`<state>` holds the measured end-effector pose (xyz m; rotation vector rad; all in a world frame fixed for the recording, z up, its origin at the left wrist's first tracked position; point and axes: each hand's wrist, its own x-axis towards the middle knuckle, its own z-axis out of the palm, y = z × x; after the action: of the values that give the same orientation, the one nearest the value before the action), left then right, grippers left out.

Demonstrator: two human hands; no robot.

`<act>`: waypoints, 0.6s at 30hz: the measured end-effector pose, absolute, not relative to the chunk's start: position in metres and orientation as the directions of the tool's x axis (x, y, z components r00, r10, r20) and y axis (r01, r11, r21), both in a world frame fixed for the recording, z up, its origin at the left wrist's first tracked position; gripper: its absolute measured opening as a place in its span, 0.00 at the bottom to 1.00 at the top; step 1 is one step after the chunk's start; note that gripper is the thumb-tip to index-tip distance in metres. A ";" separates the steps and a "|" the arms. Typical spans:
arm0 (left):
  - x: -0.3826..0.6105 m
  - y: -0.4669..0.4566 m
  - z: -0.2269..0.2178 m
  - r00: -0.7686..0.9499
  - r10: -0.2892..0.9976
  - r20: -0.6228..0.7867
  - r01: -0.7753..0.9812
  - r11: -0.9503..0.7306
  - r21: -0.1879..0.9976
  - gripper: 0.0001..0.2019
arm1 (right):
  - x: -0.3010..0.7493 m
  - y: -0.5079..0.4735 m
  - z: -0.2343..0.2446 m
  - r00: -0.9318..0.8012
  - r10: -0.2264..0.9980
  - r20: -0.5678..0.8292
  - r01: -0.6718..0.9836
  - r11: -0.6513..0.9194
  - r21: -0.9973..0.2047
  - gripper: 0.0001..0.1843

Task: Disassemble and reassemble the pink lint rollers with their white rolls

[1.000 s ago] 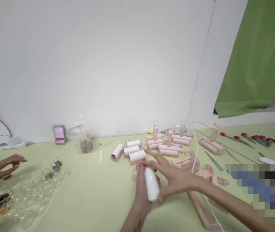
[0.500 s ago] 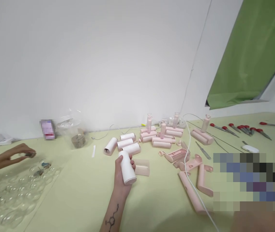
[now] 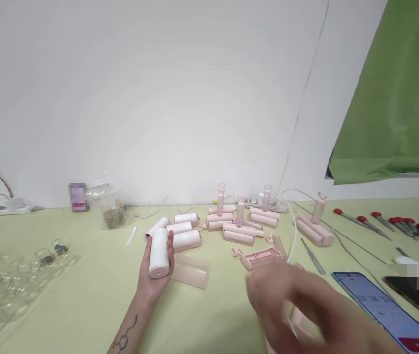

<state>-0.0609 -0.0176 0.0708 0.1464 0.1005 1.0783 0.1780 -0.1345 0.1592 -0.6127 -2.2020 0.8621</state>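
My left hand [image 3: 153, 275] is wrapped around an upright white roll [image 3: 158, 252] just above the yellow-green table [image 3: 84, 305]. A translucent pink cover [image 3: 190, 270] lies on the table right beside it. My right hand [image 3: 286, 301] is low in the foreground and smeared by motion, so its fingers cannot be made out; it hovers over pink roller parts [image 3: 259, 258] and a white cable [image 3: 295, 227]. Three more white rolls [image 3: 182, 231] lie behind my left hand.
Assembled pink lint rollers [image 3: 239, 223] stand in a group at the back, another [image 3: 314, 227] to their right. Red-handled screwdrivers [image 3: 390, 223] lie far right. A phone [image 3: 379, 307] rests at lower right. Clear plastic domes [image 3: 17, 285] cover the left; a jar [image 3: 110, 206] stands behind.
My left hand has carried the white roll leftward. My right hand has come back into view, blurred, over the pink parts. The other person's hand at the left is gone.
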 end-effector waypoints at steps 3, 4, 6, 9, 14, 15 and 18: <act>-0.050 -0.016 0.079 0.472 0.880 0.063 -0.871 0.454 0.189 0.21 | 0.171 -0.091 0.138 -0.525 0.720 0.454 0.315 0.660 -0.682 0.05; -0.046 -0.015 0.080 0.431 0.899 0.078 -0.888 0.408 0.212 0.20 | 0.170 -0.077 0.127 -0.518 0.756 0.400 0.418 0.632 -0.652 0.08; -0.040 -0.012 0.080 0.345 0.935 0.085 -0.917 0.316 0.245 0.19 | 0.167 -0.057 0.107 -0.562 0.779 0.279 0.569 0.609 -0.553 0.17; -0.039 -0.009 0.072 0.298 0.953 0.045 -0.921 0.275 0.275 0.18 | 0.165 -0.045 0.088 -0.625 0.772 0.112 0.680 0.609 -0.408 0.31; -0.048 -0.009 0.059 0.289 0.957 0.004 -0.911 0.274 0.309 0.17 | 0.157 -0.052 0.074 -0.697 0.713 -0.078 0.697 0.648 -0.306 0.25; -0.050 -0.010 0.058 0.283 0.959 0.003 -0.915 0.269 0.302 0.17 | 0.157 -0.054 0.072 -0.689 0.721 -0.075 0.708 0.648 -0.279 0.21; -0.051 -0.009 0.058 0.275 0.962 0.007 -0.919 0.260 0.295 0.17 | 0.161 -0.062 0.076 -0.639 0.769 -0.027 0.754 0.619 -0.221 0.19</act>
<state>-0.0506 -0.0094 0.0577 0.2611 0.1872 1.2835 0.1607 -0.0619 0.0757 -1.3015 -2.7630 0.3262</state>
